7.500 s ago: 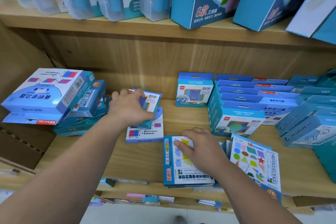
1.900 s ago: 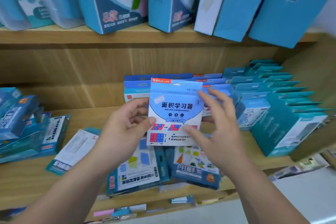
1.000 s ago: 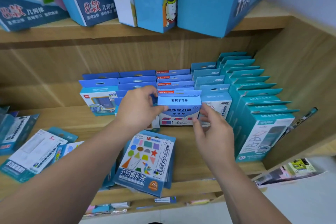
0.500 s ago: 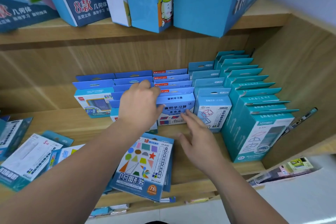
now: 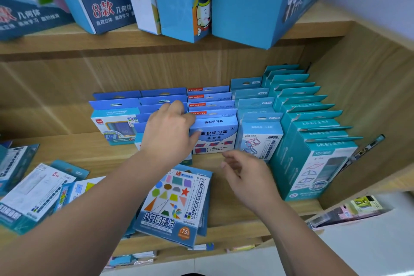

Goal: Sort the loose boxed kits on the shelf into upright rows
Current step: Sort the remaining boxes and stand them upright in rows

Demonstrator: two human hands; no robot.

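A blue-and-white kit box (image 5: 216,135) stands upright at the front of the middle row on the wooden shelf (image 5: 233,208). My left hand (image 5: 169,133) holds its left edge, thumb on the front face and fingers curled over the top corner. My right hand (image 5: 247,178) hovers just in front of the box with relaxed fingers and holds nothing. A flat geometric-shapes kit (image 5: 177,203) lies loose near the shelf's front edge, under my left forearm. More loose flat kits (image 5: 33,197) lie at the left.
Upright rows of dark blue boxes (image 5: 116,119), light blue boxes (image 5: 261,134) and teal boxes (image 5: 313,152) fill the back and right. The shelf's side wall (image 5: 369,96) closes the right end. Large boxes (image 5: 253,2) overhang from the upper shelf.
The kit box, held up in both hands earlier, now stands at the front of the middle row. My right hand has let go and drawn back; my left hand stays on the box's left edge.
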